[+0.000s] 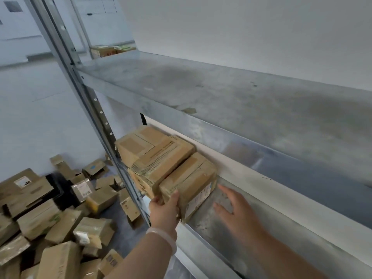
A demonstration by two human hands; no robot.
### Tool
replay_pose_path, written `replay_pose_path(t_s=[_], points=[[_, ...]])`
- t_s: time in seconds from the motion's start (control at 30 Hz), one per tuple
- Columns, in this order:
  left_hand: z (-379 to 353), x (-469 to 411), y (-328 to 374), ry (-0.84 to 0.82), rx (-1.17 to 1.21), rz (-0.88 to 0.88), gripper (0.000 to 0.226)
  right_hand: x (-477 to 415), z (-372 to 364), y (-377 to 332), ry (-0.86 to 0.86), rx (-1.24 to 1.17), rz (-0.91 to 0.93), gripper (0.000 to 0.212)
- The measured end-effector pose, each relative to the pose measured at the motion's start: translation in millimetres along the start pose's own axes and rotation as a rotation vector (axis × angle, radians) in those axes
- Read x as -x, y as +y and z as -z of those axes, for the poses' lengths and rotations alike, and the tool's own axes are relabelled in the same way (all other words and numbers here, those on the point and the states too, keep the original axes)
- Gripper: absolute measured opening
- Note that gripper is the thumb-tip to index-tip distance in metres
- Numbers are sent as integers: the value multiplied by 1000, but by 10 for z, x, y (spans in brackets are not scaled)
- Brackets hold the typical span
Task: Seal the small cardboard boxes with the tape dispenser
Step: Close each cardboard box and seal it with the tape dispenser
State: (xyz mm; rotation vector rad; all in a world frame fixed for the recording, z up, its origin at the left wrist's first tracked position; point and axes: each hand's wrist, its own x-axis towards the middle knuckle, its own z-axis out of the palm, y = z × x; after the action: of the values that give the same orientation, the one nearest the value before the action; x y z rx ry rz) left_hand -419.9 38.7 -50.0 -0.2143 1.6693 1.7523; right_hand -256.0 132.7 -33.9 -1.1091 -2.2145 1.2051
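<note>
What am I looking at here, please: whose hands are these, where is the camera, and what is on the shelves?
There is no machine here. A person works with two bare hands, and the single picture comes from a camera worn on the head, looking forward and down. In front stands a metal rack. Three cardboard boxes sit side by side on its lower shelf. The left hand has its grip on the front of the nearest box. The right hand is open, fingers spread, above the shelf just right of that box, holding nothing. More boxes lie in a pile on the floor to the left.
</note>
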Motion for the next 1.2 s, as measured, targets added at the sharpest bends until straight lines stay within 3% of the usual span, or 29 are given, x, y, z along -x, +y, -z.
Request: replay_pose_path(t_s=[0.13,0.17,0.27,0.33,0.47,0.67,0.77,0.9,1.2], points=[[108,-46,-66,11,-335,-266,56,-90,19,40,44,4,3,54],[168,-44,-79,9,-465,-427,54,-103,24,44,47,4,-1,55],[313,-102,-44,-130,-943,-1169,46,-122,24,32,68,36,13,54],[321,-263,4,-301,-1207,-1436,49,-120,2,19,86,55,11,54],[244,-497,137,-406,-1490,-1433,57,-51,-65,49,140,144,-7,55],[184,-464,248,-431,-1583,-1420,56,213,-131,-3,210,330,-86,56],[141,-366,297,-507,-1526,-1547,58,439,-99,-76,272,468,-107,57],[-81,-123,273,-738,-1367,-1701,54,893,-10,-201,382,592,-177,64],[-669,1011,-174,-1152,-1046,-1870,53,2221,507,-258,695,801,-350,59]])
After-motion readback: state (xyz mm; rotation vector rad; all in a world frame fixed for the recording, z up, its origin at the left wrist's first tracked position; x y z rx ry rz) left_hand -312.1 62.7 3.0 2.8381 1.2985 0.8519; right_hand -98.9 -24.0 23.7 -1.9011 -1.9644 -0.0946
